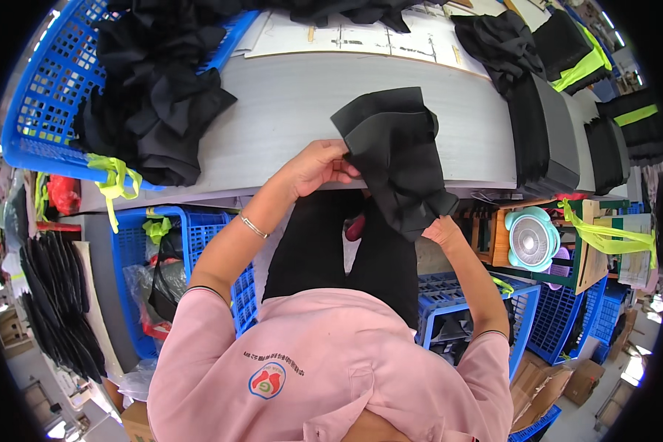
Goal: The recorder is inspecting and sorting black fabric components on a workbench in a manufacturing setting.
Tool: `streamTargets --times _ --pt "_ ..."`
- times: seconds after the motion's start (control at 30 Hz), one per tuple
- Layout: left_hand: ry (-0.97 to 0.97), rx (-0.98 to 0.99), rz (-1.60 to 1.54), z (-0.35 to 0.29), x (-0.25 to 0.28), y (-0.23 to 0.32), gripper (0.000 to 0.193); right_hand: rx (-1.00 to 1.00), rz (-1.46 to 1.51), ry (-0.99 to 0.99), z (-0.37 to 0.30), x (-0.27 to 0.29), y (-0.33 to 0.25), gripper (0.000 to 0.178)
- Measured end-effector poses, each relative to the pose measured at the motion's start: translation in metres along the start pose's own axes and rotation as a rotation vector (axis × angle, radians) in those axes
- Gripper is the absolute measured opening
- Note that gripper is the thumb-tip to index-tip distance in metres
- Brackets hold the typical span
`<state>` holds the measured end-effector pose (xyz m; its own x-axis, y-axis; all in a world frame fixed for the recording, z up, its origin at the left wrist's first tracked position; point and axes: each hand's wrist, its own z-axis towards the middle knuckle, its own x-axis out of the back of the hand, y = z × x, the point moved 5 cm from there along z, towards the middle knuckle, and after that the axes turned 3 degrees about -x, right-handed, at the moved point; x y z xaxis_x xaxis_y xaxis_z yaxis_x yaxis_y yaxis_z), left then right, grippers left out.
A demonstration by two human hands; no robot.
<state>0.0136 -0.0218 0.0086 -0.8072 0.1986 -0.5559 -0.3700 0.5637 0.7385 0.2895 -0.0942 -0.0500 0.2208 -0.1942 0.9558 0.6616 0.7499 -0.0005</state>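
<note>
A folded piece of black fabric (pixel 394 155) is held over the near edge of a grey worktable (pixel 287 110), partly resting on it and partly hanging past it. Its upper left edge is pinched by the left hand (pixel 318 166), fingers closed on the cloth; its lower corner is gripped by the right hand (pixel 442 230), likewise clenched on it. To the left, a blue plastic basket (pixel 48 96) heaped with black cloth pieces is seen, a yellow-green strap (pixel 114 180) tied at its rim. To the right, stacks of black pieces (pixel 541 132) are lined up. Below the table edge, a small turquoise fan (pixel 532 239) and blue crates (pixel 449 295) are visible.
</note>
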Motion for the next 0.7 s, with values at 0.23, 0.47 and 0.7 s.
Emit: streamTargets --times 0.23,0.47,0.7 --pt "0.226 -0.194 0.841 -0.011 0.012 0.033 0.021 0.049 0.336 -0.17 -0.017 -0.037 0.034 0.04" --pt "0.374 -0.517 0.697 -0.049 0.02 0.076 0.02 -0.563 1.353 -0.383 -0.012 -0.066 0.058 0.025" --pt "0.246 -0.888 1.147 -0.033 -0.028 0.132 0.032 0.204 0.285 -0.161 -0.01 -0.049 0.044 0.014"
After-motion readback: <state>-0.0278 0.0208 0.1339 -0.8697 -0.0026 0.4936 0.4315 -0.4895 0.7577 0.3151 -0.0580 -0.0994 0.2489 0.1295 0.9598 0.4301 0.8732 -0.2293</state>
